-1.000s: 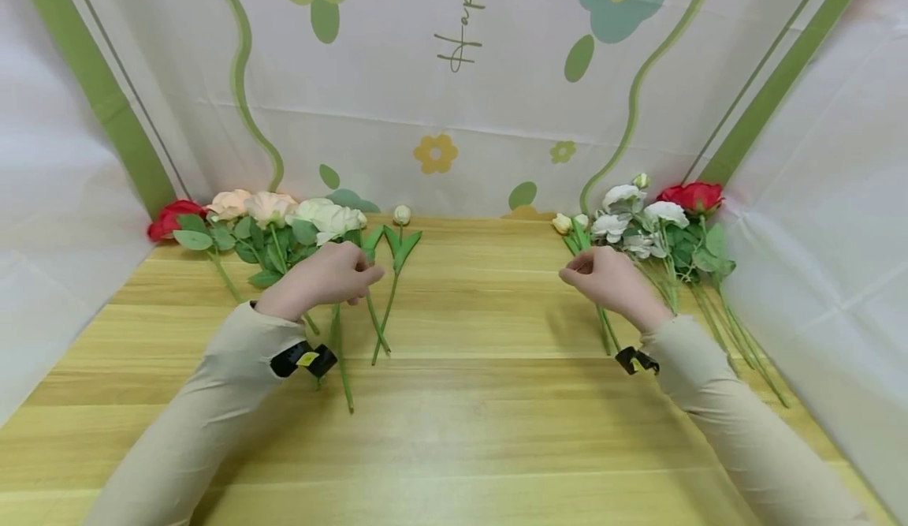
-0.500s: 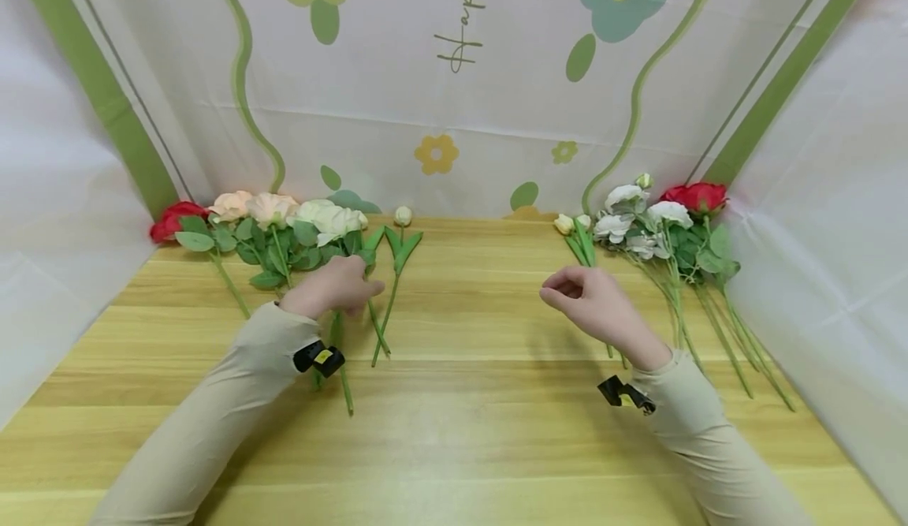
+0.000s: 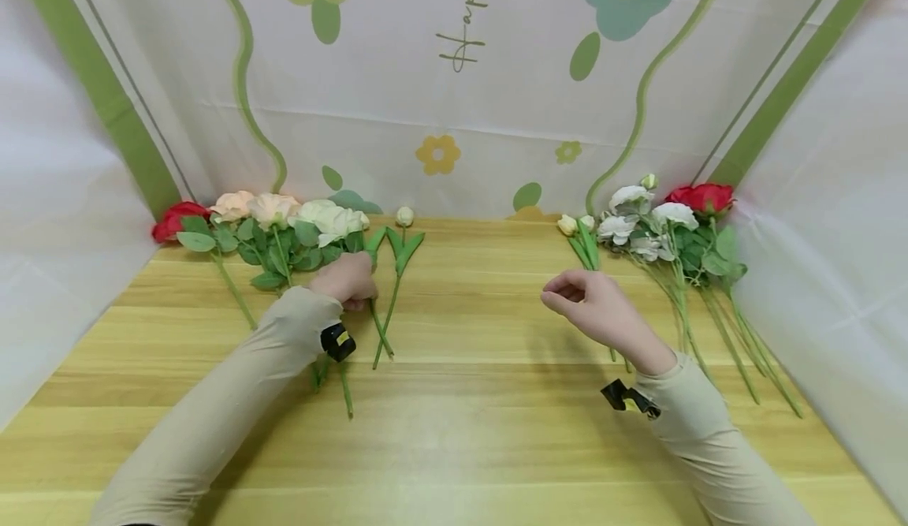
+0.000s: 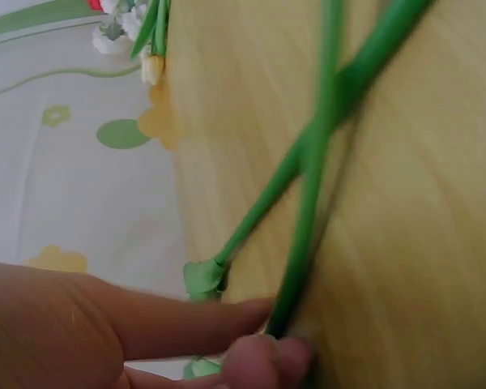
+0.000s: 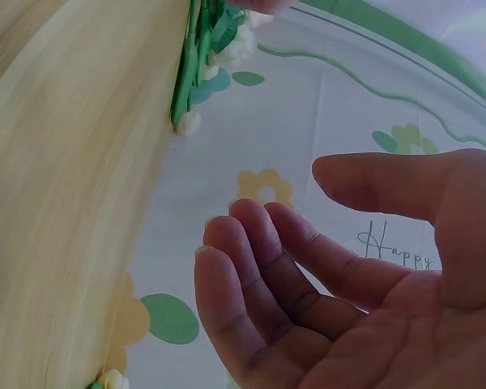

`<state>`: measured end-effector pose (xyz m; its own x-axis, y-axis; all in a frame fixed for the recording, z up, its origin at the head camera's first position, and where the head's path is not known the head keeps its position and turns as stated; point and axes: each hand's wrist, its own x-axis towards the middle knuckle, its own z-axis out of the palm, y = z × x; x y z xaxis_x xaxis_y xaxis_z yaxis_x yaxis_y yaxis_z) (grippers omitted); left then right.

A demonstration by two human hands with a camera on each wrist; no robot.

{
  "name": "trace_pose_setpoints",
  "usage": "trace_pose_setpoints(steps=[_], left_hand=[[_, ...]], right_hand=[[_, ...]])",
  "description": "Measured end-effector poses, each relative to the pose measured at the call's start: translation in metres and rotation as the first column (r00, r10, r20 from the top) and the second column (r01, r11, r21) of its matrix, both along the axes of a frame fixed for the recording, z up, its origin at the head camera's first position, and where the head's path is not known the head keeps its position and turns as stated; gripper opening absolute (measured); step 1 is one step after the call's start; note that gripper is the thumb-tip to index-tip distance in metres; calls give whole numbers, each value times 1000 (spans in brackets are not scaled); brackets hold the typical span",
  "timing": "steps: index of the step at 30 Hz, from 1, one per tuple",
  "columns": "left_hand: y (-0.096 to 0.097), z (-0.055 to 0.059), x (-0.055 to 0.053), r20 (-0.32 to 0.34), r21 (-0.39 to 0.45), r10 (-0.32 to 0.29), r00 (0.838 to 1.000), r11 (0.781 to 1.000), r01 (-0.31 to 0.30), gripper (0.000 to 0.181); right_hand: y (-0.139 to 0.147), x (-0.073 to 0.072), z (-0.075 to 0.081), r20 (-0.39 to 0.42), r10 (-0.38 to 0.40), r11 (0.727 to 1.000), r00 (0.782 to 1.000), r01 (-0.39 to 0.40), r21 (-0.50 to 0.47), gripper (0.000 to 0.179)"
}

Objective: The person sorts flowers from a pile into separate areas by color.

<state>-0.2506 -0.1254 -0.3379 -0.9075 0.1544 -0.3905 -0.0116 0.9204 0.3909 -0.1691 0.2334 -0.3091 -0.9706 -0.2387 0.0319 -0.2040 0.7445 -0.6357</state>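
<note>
In the head view my left hand [image 3: 346, 280] is low over the left flowers, its fingertips around a green tulip stem [image 4: 304, 223]. The left wrist view shows thumb and fingers pinching that stem. It crosses the stem of a neighbouring white tulip [image 3: 404, 216], which lies just to the right. The held tulip's leaves [image 3: 375, 240] show beyond the hand. My right hand [image 3: 597, 307] hovers over the table with loosely curved fingers and nothing in them. It covers part of the stems of the pale tulips [image 3: 567, 225] on the right.
Cream roses [image 3: 329, 220], peach roses [image 3: 273, 209] and a red rose [image 3: 177, 221] lie at the back left. On the right are white flowers [image 3: 631, 210] and a red flower [image 3: 702, 197]. A printed cloth [image 3: 496, 108] stands along the table's [image 3: 454, 431] back edge.
My left hand has come down and slightly right onto the tulip stem, and its fingers have closed there. The right hand has drawn back a little toward me, away from the pale tulips.
</note>
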Motion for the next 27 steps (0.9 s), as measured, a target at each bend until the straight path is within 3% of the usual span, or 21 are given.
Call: trace_pose_setpoints(steps=[7, 11, 16, 23, 27], left_hand=[[-5, -2, -7, 62, 78, 17, 998, 997, -21, 21], [-10, 0, -9, 69, 71, -18, 997, 997, 13, 14], [-18, -1, -9, 37, 96, -66, 997, 993, 62, 27], [-22, -2, 0, 13, 203, -47, 999, 978, 44, 36], [-17, 1, 11, -48, 258, -58, 997, 964, 68, 48]], right_hand=[[1, 0, 0, -9, 21, 1000, 1000, -21, -11, 24], [2, 1, -1, -5, 27, 1000, 1000, -27, -15, 20], [0, 1, -1, -6, 29, 999, 1000, -29, -12, 19], [-2, 3, -2, -7, 34, 999, 999, -34, -13, 20], [-2, 5, -1, 1, 35, 999, 999, -35, -19, 22]])
